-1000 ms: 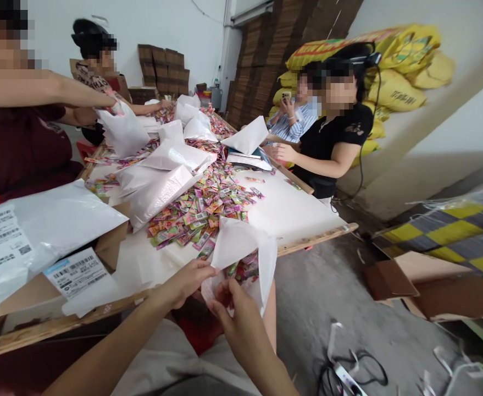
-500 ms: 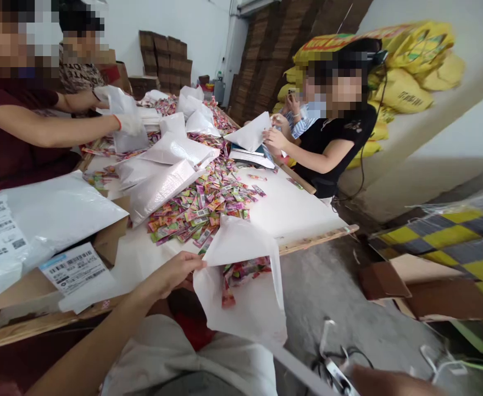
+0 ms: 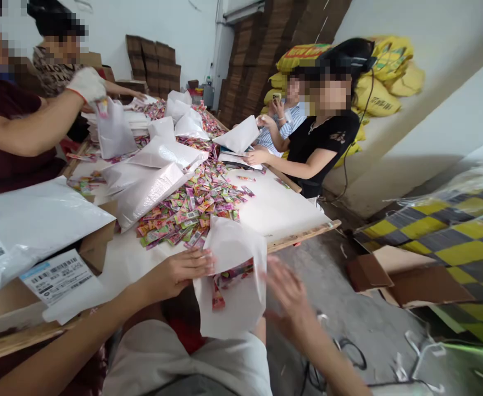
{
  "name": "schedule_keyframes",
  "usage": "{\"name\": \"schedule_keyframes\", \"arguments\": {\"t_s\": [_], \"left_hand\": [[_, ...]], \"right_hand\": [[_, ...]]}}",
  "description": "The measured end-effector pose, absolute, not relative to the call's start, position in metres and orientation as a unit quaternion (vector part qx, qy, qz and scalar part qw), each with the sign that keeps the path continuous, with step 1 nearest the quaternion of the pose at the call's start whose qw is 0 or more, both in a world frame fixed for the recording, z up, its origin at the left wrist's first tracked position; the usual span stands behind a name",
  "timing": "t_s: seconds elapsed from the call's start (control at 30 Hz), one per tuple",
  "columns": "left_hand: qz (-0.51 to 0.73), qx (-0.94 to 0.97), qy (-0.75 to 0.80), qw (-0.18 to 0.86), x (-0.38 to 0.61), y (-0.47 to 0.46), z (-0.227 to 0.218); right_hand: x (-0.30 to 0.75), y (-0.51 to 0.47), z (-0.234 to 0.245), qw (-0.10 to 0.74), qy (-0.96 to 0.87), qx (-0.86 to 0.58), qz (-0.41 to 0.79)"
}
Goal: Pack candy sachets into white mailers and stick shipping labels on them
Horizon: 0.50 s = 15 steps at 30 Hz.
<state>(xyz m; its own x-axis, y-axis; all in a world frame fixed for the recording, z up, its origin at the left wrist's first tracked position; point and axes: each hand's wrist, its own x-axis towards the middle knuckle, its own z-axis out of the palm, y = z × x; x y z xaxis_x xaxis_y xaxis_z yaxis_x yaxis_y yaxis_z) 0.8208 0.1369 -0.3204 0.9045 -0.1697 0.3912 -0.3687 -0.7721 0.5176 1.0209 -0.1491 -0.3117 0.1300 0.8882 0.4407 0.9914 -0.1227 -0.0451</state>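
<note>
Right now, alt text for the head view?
The person's left hand pinches the rim of a white bag holding colourful sachets at the table edge; the open right hand is beside it. A sachet pile lies on the table, where other people handle white bags.

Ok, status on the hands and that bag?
Left hand pinching white bag rim, bag open, sachets inside. Right hand open beside it, not gripping. Sachet pile on table just behind.

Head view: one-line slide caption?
Left hand holds open a white plastic mailer bag of colourful sachets by the white-topped wooden table; right hand open beside it.
</note>
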Motion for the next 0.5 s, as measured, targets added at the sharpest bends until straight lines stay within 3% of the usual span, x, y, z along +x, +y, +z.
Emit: {"name": "schedule_keyframes", "arguments": {"t_s": [0.07,0.17,0.33,0.5], "left_hand": [[0.191,0.901,-0.116,0.371,0.816,0.140,-0.327],[0.240,0.856,-0.040,0.456,0.806,0.141,-0.336],[0.315,0.785,0.150,0.512,0.805,0.124,-0.345],[0.285,0.665,0.321,0.611,0.822,0.100,-0.357]], "right_hand": [[1.007,-0.134,-0.309,0.185,-0.713,-0.664,-0.130],[1.003,-0.142,-0.315,0.299,-0.672,-0.665,-0.131],[0.997,-0.153,-0.341,0.471,-0.337,-0.807,-0.117],[0.994,-0.131,-0.354,0.583,-0.100,-0.804,0.058]]}}
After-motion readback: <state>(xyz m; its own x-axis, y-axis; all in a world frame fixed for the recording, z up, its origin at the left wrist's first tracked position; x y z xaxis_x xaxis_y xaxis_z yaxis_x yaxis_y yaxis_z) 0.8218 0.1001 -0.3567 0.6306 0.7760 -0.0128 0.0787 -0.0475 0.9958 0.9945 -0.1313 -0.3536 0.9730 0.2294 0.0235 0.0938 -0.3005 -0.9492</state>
